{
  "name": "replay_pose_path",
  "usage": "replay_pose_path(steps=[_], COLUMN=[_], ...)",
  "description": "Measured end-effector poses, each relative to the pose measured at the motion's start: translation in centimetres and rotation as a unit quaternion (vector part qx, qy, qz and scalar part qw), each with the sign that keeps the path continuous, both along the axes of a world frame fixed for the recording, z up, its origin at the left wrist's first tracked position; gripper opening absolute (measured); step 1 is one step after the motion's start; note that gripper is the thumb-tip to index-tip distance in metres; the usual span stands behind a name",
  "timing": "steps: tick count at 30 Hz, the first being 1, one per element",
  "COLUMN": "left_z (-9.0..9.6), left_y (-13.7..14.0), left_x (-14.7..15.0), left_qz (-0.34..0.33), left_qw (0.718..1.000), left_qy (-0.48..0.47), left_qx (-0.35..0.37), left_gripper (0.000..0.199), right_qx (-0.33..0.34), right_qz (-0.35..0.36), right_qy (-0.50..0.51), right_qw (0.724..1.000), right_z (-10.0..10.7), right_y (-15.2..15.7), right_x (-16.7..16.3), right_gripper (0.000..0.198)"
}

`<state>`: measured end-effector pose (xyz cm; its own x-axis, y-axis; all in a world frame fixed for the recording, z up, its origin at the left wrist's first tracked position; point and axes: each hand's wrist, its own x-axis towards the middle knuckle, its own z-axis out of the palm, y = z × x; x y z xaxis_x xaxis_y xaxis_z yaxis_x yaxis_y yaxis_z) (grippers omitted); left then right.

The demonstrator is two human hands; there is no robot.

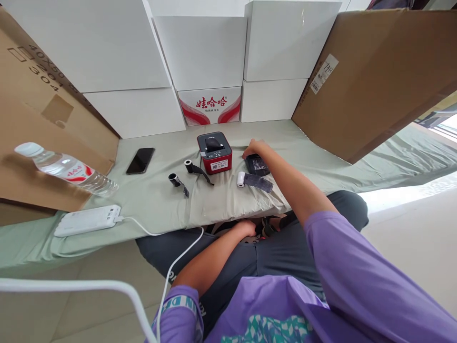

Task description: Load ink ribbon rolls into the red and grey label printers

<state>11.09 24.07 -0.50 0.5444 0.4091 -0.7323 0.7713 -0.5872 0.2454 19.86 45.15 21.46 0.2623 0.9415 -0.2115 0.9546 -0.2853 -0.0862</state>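
One right hand (256, 147), grip unclear from here, is at the black boxy plastic device (258, 166) on the pale-green cloth-covered desk (150, 195), where a careless drag could knock the small white roll (240, 179)!

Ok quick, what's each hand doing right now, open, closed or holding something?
Left hand: low by the lap, fingers mostly hidden; cannot tell.
Right hand: fingers at the black plastic part; whether gripping, cannot tell.

Printer (216, 153) on cloth (157, 205); phone (140, 160) left, device (258, 166) right, boxes (210, 105) behind; roll (241, 179) before device.
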Motion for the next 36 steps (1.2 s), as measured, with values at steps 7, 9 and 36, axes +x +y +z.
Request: replay_pose_path(steps=[7,9,36], left_z=[-0.4,-0.2,3.6], left_y=[0.2,0.3,-1.4], left_x=[-0.8,-1.1,-0.2], left_qz=[0.023,0.027,-0.023], left_qw=[1.000,1.000,0.999], left_qy=[0.006,0.008,-0.017], left_qx=[-0.009,-0.013,0.031], left_gripper=[0.045,0.046,0.044], right_qx=[-0.086,-0.081,0.258], right_qz=[-0.056,-0.054,0.095], right_qy=[0.011,0.004,0.067], right_qw=[0.995,0.995,0.959], right_z=[-1.6,-2.0,-0.9], right_y=[0.7,0.5,-3.0], right_x=[0.1,-0.2,5.9], right_gripper=[0.147,0.148,0.023])
